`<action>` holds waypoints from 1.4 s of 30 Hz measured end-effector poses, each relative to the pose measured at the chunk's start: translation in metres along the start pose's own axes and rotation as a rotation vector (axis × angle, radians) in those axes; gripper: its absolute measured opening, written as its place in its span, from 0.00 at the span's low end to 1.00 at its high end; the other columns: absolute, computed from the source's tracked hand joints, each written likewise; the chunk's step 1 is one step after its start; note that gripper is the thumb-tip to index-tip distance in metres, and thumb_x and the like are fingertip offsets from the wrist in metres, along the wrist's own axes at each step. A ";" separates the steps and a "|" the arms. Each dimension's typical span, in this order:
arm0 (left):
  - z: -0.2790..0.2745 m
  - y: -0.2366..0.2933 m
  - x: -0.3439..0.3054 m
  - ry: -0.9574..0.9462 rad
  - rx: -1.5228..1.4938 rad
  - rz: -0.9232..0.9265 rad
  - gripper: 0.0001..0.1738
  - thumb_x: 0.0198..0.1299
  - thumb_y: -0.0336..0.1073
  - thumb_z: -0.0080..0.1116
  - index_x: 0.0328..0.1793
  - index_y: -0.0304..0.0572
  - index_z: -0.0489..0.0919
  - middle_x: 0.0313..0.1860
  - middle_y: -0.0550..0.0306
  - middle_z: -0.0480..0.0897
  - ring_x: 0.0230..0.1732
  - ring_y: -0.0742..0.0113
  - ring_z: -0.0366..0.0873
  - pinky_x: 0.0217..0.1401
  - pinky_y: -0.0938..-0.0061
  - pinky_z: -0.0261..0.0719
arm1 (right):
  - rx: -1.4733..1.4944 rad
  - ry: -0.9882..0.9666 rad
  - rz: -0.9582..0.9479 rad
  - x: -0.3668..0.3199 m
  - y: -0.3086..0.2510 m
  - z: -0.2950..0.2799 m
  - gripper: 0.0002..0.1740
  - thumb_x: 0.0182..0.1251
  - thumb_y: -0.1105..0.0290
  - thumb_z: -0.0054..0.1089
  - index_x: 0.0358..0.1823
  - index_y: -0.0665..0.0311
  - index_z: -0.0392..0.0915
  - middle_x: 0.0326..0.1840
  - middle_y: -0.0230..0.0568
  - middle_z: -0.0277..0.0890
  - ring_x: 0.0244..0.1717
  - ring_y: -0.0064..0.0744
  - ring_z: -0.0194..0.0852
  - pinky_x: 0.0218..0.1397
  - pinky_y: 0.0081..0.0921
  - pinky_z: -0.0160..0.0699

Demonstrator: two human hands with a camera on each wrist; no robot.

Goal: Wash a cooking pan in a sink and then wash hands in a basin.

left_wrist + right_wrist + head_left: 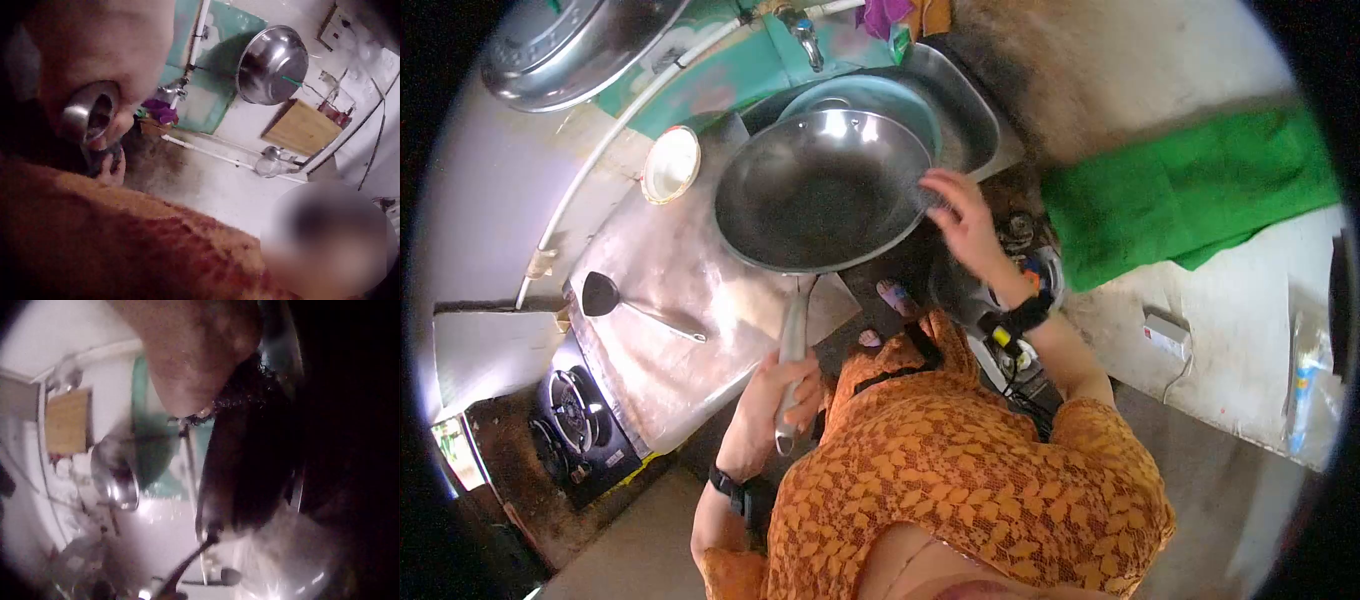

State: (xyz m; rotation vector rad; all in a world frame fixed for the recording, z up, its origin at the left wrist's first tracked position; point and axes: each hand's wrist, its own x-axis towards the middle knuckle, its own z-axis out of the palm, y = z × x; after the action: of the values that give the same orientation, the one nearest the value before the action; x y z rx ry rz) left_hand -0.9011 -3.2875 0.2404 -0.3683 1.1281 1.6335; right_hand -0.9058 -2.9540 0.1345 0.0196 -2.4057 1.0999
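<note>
My left hand (762,402) grips the long grey handle (793,335) of a large dark wok (820,195), fingers curled round it. The wok is tilted, its inside facing me, over the sink side of the counter. In the left wrist view the ring-shaped handle end (80,122) shows beside the hand. My right hand (968,225) is at the wok's right rim, fingers bent, holding a dark, curly steel wool scrubber (250,390) against the wok. Part of the scrubber is hidden by the fingers. Below the wok's far edge lies a pale blue-green basin (918,105).
A metal sink (985,110) and tap (805,45) stand behind the wok. On the metal counter (710,250) lie a spatula (602,295) and a white bowl (670,165). A gas stove (575,410) is at left; a green cloth (1200,190) lies at right.
</note>
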 end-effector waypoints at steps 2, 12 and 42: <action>-0.009 0.003 0.002 -0.014 -0.037 -0.043 0.04 0.63 0.31 0.49 0.39 0.42 0.67 0.12 0.64 0.62 0.04 0.74 0.56 0.05 0.76 0.58 | 0.213 -0.015 0.175 0.031 0.050 -0.004 0.23 0.50 0.79 0.63 0.51 0.58 0.79 0.57 0.41 0.70 0.63 0.39 0.64 0.67 0.32 0.63; 0.000 0.076 -0.014 0.309 0.026 -0.181 0.09 0.55 0.23 0.54 0.40 0.39 0.67 0.15 0.62 0.66 0.08 0.77 0.59 0.06 0.80 0.52 | -0.129 -0.656 0.140 0.191 0.235 0.120 0.26 0.57 0.75 0.58 0.60 0.59 0.70 0.62 0.53 0.66 0.62 0.49 0.66 0.62 0.35 0.68; 0.051 0.170 -0.004 0.481 0.080 -0.373 0.10 0.50 0.27 0.58 0.36 0.38 0.69 0.16 0.60 0.68 0.09 0.73 0.62 0.10 0.77 0.58 | 0.883 -0.853 0.947 0.172 0.256 0.193 0.22 0.70 0.54 0.49 0.53 0.65 0.75 0.48 0.39 0.78 0.46 0.31 0.73 0.48 0.30 0.71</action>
State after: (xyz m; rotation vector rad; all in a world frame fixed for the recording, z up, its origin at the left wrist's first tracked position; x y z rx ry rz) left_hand -1.0331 -3.2459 0.3518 -0.8971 1.3759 1.1946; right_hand -1.1931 -2.8867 -0.0781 -0.4844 -2.3097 3.0214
